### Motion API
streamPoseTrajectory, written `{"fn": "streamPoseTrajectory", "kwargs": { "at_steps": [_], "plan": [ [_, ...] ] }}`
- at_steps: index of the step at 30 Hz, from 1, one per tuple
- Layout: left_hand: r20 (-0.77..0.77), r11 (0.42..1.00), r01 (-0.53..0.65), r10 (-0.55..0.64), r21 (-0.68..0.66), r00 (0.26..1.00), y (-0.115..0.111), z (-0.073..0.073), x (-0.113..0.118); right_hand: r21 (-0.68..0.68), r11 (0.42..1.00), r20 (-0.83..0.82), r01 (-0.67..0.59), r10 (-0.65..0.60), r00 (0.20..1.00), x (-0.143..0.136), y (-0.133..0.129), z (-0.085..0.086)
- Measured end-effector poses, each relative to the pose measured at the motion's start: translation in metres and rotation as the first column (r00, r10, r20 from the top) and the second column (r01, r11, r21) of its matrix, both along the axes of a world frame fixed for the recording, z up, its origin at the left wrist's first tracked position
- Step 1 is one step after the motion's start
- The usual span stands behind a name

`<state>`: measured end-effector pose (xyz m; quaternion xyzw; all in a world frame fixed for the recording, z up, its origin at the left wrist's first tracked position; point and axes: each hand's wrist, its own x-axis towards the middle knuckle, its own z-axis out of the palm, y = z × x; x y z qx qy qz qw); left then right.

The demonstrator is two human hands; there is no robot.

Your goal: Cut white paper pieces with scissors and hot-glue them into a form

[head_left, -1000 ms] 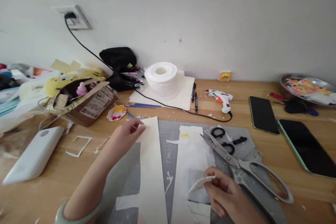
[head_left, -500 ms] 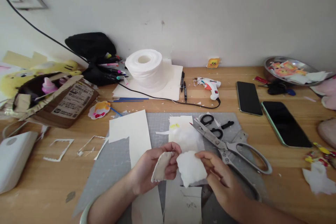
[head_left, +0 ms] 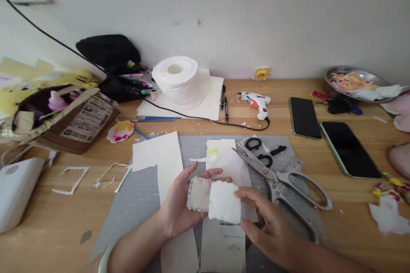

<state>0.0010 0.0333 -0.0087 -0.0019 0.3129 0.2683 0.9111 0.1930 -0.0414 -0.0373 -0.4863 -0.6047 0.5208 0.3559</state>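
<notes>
On the spread palm of my left hand lies a small greyish square paper cutout with a wavy, dark-marked edge. My right hand holds a white square paper cutout at its right edge, between fingers and thumb. The two cutouts sit side by side, the white one slightly overlapping the greyish one. Below them are paper strips on a grey cutting mat. Large metal scissors lie just beyond my right hand, near black-handled scissors.
Behind the mat stand a white tissue roll and a glue gun with a black cord. Two phones and a metal bowl are to the right. A cardboard box and a white device are at left.
My left fingers have uncurled, and the greyish cutout now lies flat, facing up on the palm. My right hand has brought the white cutout slightly left, against it.
</notes>
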Motion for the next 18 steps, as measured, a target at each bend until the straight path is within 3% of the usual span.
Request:
{"fn": "streamPoseTrajectory", "kwargs": {
  "at_steps": [3, 5, 11, 18],
  "plan": [
    [0.014, 0.999, 0.036, -0.036, 0.011, 0.999, -0.004, -0.001, 0.003, 0.217, 0.973, 0.086, -0.082, 0.065, 0.994, 0.001, 0.002, -0.001],
    [-0.007, 0.998, 0.055, -0.055, 0.006, 0.998, -0.007, -0.001, 0.006, 0.282, 0.952, 0.153, -0.119, 0.078, 0.985, 0.000, 0.004, 0.000],
    [-0.043, 0.997, 0.080, -0.080, 0.003, 0.996, -0.011, -0.001, 0.010, 0.189, 0.960, 0.312, -0.207, 0.141, 0.940, -0.004, 0.008, -0.001],
    [-0.076, 0.991, 0.109, -0.103, 0.080, 0.992, -0.012, -0.006, 0.009, 0.134, 0.965, 0.313, -0.225, 0.174, 0.934, -0.005, 0.010, 0.001]
  ]
}}
